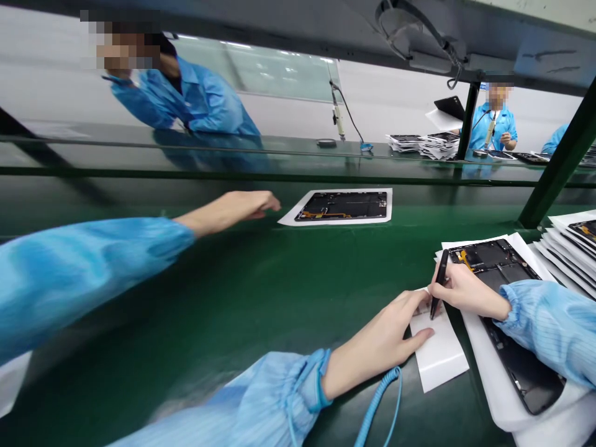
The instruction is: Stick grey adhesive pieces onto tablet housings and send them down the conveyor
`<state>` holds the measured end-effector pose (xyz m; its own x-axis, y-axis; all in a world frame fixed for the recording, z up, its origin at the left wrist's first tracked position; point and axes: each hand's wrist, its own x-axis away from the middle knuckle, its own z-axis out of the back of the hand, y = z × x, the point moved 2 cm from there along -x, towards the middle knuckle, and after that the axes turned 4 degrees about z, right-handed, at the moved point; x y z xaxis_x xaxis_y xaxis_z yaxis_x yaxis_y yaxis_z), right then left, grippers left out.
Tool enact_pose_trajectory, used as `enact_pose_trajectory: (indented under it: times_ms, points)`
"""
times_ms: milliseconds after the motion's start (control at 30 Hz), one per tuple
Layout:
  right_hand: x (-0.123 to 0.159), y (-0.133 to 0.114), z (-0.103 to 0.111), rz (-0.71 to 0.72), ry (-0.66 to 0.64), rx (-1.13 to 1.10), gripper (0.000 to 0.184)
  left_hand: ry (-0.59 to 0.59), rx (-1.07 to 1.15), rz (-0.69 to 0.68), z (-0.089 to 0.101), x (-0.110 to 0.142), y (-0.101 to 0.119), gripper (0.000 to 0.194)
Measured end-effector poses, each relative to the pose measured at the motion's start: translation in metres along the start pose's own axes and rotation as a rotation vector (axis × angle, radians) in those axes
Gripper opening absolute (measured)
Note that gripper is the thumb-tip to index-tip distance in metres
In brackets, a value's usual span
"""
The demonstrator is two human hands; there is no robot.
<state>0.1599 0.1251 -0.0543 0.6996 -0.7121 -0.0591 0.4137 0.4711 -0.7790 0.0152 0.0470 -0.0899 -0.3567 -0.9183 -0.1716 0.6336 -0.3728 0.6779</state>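
Observation:
My left hand (391, 338) lies flat with fingers stretched on a small white sheet (442, 360) on the green belt. A blue coiled wrist cord (379, 397) hangs from that wrist. My right hand (459, 288) grips a black pen-like tool (438, 290), tip down on the sheet's top edge beside my left fingertips. Under my right forearm lies an opened tablet (493, 257), its inner parts showing, on white paper.
A co-worker's sleeved arm and hand (242, 208) reach from the left toward another opened tablet on a white sheet (344, 206) further along the belt. A stack of tablets on sheets (572, 248) stands at right. People in blue coats work beyond the rail (279, 177).

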Motion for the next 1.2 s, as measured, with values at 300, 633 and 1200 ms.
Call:
enact_pose_trajectory:
  times_ms: [300, 633, 1200]
  points:
    - [0.002, 0.002, -0.001, 0.001, -0.027, -0.093, 0.019, -0.013, 0.019, 0.01, 0.0, 0.0, 0.0, 0.035]
    - [0.007, -0.005, 0.017, 0.101, 0.109, -0.357, 0.04, 0.015, -0.055, -0.047, 0.002, -0.001, 0.001, 0.035]
    - [0.177, 0.012, -0.008, -0.147, 1.163, -0.482, 0.028, 0.114, -0.167, -0.675, -0.025, -0.002, 0.07, 0.014]
